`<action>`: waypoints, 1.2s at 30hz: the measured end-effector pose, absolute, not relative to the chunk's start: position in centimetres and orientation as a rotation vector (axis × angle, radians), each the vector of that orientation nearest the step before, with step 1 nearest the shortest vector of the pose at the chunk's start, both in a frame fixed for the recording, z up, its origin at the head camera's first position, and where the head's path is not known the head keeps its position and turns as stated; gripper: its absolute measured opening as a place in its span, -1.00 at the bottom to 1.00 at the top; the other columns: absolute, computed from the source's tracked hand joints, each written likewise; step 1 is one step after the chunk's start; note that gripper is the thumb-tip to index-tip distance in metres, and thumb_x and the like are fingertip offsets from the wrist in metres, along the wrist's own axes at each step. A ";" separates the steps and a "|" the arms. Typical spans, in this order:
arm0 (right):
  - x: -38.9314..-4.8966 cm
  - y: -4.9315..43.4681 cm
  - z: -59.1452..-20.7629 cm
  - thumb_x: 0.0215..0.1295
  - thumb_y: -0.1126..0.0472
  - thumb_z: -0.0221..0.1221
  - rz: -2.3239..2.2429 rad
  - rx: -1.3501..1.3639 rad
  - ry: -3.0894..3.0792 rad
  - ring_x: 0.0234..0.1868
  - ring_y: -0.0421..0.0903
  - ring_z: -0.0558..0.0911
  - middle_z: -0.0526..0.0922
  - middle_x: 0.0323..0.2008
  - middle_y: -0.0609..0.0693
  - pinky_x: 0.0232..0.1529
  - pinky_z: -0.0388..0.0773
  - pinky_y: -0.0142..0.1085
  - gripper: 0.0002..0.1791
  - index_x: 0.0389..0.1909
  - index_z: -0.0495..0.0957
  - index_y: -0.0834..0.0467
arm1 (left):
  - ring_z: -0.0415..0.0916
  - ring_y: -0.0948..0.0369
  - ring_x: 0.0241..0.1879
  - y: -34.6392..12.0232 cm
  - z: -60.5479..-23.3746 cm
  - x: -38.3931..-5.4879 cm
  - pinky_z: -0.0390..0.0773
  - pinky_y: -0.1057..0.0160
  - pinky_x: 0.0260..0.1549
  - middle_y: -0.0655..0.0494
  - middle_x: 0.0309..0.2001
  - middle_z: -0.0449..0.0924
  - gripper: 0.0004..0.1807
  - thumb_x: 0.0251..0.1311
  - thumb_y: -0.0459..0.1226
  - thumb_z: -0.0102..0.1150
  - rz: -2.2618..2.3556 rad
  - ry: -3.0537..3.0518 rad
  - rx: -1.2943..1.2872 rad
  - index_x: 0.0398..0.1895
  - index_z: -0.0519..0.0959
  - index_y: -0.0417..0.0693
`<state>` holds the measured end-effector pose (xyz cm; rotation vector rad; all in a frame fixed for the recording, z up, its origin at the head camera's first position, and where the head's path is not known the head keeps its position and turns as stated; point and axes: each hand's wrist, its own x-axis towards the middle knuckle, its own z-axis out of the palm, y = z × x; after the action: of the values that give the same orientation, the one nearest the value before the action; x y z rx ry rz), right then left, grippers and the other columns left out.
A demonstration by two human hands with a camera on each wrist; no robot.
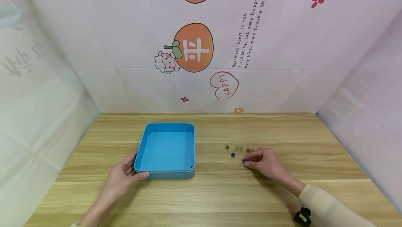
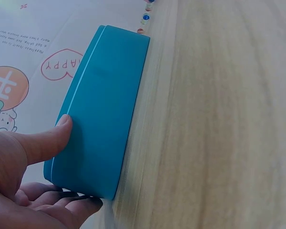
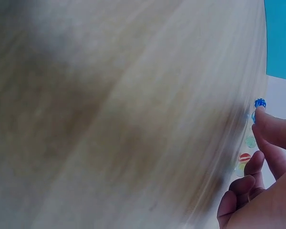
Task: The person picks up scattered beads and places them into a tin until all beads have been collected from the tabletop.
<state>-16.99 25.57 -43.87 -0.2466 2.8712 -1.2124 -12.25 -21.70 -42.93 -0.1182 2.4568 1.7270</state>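
Note:
A blue open-topped box (image 1: 168,150) sits on the wooden table, left of the middle. My left hand (image 1: 120,174) grips its near left corner, the thumb on the front wall and the fingers at the left side. In the left wrist view the thumb (image 2: 50,140) presses near the rim. My right hand (image 1: 267,162) pinches a blue marble (image 1: 244,161) between thumb and fingertips, low over the table. Another blue marble (image 1: 233,154) lies just left of it. A small dark spot (image 1: 192,166) shows inside the box's near right corner.
Behind the right hand lie a brown marble (image 1: 227,147), a pale yellowish marble (image 1: 236,148), a green marble (image 1: 241,148) and a reddish-brown marble (image 1: 248,150). One more greenish marble (image 1: 252,151) is partly hidden by the fingers. White printed cloth (image 1: 276,91) encloses the table's back and sides.

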 end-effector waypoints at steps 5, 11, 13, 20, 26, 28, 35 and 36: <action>-17.0 25.5 -43.4 0.21 0.25 0.54 -1.248 -0.180 2.822 -0.35 -0.09 0.48 0.63 -0.37 -0.05 -0.43 0.43 -0.35 -0.86 -0.21 0.86 0.15 | 0.17 -0.18 0.52 -21.7 -43.0 -12.2 0.46 0.03 0.31 -0.33 0.61 0.04 0.11 0.24 -0.23 0.56 1.720 2.457 -0.127 0.69 0.03 -0.21; -17.4 25.4 -42.4 0.25 0.22 0.52 -1.264 -0.153 2.801 -0.36 -0.05 0.46 0.68 -0.28 -0.01 -0.49 0.39 -0.33 -0.84 -0.18 0.86 0.14 | 0.17 -0.17 0.52 -21.7 -43.0 -12.2 0.45 0.03 0.32 -0.32 0.61 0.05 0.11 0.23 -0.22 0.56 1.723 2.458 -0.122 0.69 0.03 -0.21; -17.5 25.4 -41.9 0.26 0.20 0.51 -1.264 -0.165 2.807 -0.35 -0.04 0.46 0.69 -0.27 -0.02 -0.49 0.39 -0.33 -0.85 -0.17 0.86 0.13 | 0.18 -0.17 0.52 -21.7 -43.0 -12.2 0.46 0.04 0.31 -0.32 0.61 0.05 0.11 0.23 -0.22 0.56 1.723 2.461 -0.120 0.69 0.03 -0.21; -17.9 24.9 -40.3 0.30 0.21 0.48 -1.327 -0.204 2.796 -0.34 -0.01 0.44 0.67 -0.27 0.02 -0.46 0.37 -0.31 -0.81 -0.11 0.85 0.17 | 0.17 -0.17 0.52 -21.7 -43.0 -12.2 0.47 0.04 0.31 -0.32 0.61 0.04 0.10 0.24 -0.24 0.55 1.742 2.449 -0.114 0.69 0.03 -0.21; -18.0 23.8 -39.3 0.32 0.15 0.47 -1.347 -0.224 2.775 -0.36 -0.02 0.38 0.63 -0.28 0.02 -0.49 0.32 -0.30 -0.79 -0.09 0.85 0.12 | 0.16 -0.17 0.53 -21.7 -42.9 -12.2 0.46 0.04 0.32 -0.33 0.61 0.04 0.09 0.25 -0.26 0.54 1.744 2.449 -0.108 0.69 0.03 -0.23; -18.1 23.4 -39.0 0.32 0.12 0.48 -1.358 -0.234 2.765 -0.34 -0.01 0.37 0.62 -0.27 0.02 -0.48 0.31 -0.29 -0.79 -0.09 0.85 0.11 | 0.16 -0.17 0.53 -21.7 -43.0 -12.2 0.45 0.04 0.32 -0.32 0.61 0.04 0.09 0.25 -0.26 0.54 1.742 2.451 -0.106 0.69 0.03 -0.23; -18.7 22.0 -38.0 0.31 0.14 0.48 -1.390 -0.259 2.750 -0.34 0.00 0.35 0.61 -0.26 0.04 -0.48 0.28 -0.29 -0.81 -0.12 0.86 0.10 | 0.17 -0.17 0.52 -21.7 -43.0 -12.2 0.45 0.03 0.32 -0.32 0.61 0.05 0.10 0.23 -0.23 0.56 1.725 2.462 -0.117 0.69 0.04 -0.22; -18.8 21.8 -37.9 0.30 0.15 0.49 -1.394 -0.259 2.753 -0.35 -0.01 0.35 0.61 -0.27 0.04 -0.49 0.27 -0.30 -0.82 -0.13 0.86 0.10 | 0.17 -0.17 0.52 -21.7 -43.0 -12.2 0.46 0.03 0.31 -0.32 0.61 0.05 0.10 0.23 -0.23 0.56 1.722 2.463 -0.119 0.69 0.04 -0.22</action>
<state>-18.82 21.78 -37.92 -0.2586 2.7526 -1.3943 -12.22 -21.71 -42.99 -0.1194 2.4629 1.7222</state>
